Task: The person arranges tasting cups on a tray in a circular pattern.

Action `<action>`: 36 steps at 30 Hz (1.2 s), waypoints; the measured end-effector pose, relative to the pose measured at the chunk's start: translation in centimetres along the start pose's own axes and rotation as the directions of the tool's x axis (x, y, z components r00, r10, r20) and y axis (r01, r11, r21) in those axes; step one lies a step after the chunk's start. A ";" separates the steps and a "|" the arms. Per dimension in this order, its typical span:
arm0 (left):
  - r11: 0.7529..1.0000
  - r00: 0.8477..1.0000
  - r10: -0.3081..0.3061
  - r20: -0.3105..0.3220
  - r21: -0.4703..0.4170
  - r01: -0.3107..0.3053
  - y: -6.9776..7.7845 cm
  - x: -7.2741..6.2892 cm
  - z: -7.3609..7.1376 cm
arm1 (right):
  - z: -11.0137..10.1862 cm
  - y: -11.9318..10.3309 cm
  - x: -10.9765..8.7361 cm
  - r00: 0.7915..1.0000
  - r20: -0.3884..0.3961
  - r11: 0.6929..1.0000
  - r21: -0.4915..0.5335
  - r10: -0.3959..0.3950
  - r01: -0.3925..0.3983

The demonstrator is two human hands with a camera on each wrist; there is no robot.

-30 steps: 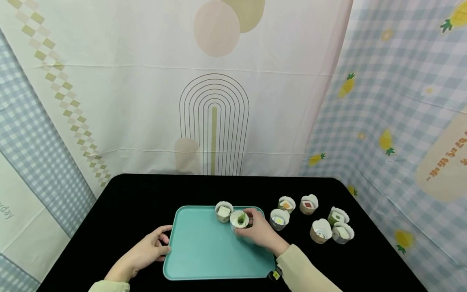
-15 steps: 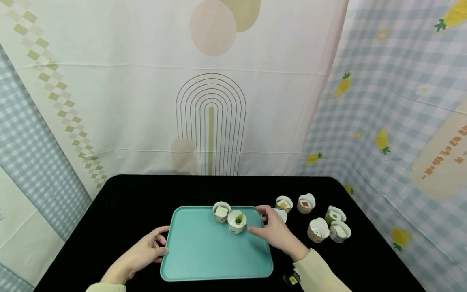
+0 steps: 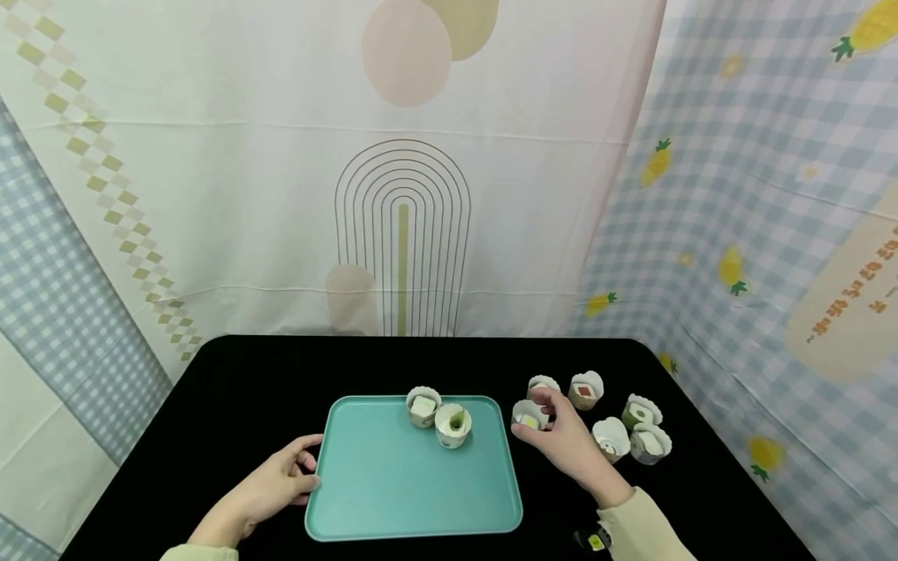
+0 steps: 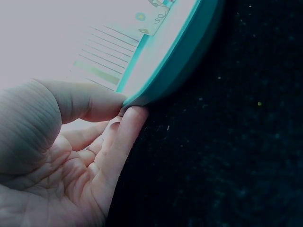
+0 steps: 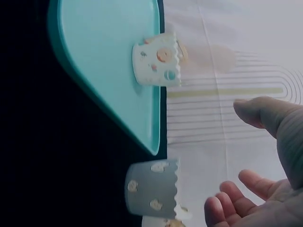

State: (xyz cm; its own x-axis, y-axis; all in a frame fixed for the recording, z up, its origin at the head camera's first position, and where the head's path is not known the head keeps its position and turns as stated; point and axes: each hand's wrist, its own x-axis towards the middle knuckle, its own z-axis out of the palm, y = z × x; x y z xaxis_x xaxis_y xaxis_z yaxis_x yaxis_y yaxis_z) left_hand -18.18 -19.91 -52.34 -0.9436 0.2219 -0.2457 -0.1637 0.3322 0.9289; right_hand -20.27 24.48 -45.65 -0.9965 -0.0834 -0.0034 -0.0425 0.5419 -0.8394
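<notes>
At the left rim of a turquoise tray, my left hand pinches the edge. The left wrist view shows its thumb above the tray rim and a fingertip against it. Two paper baking cups stand near the tray's back: one with a white filling, the other with a green curl in it. Past the tray's right edge, my right hand reaches over a grey paper cup with a yellow-centred filling. In the right wrist view its thumb and fingers are spread apart and hold nothing.
Beyond the right hand, several more filled paper cups stand on the black table, including one with a red square, a green-sided one and a pale-filled one. A patterned cloth hangs behind the table.
My right hand let go of the cup with the green curl, leaving it on the tray, and moved right to the grey cup. My left hand kept its grip on the tray.
</notes>
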 end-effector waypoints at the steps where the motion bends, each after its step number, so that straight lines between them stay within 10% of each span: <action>1: 1.000 1.000 -0.004 -0.003 0.002 0.004 0.0 0.0 0.0 | -0.2 0.1 0.0 1.000 -0.008 1.000 0.004 -0.004 0.004; 36: 1.000 1.000 0.009 0.015 -0.013 -0.009 0.3 -0.1 -0.1 | 2.5 5.1 0.8 0.977 0.014 0.960 0.182 0.214 -0.213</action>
State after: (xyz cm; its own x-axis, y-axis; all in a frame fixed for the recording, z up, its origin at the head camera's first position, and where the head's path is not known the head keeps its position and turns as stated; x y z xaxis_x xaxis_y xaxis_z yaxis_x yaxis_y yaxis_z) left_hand -18.15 -19.92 -52.01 -0.9407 0.2385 -0.2413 -0.1590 0.3182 0.9346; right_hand -21.09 25.06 -51.32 -0.9814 0.0230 -0.1907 0.1847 0.3857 -0.9039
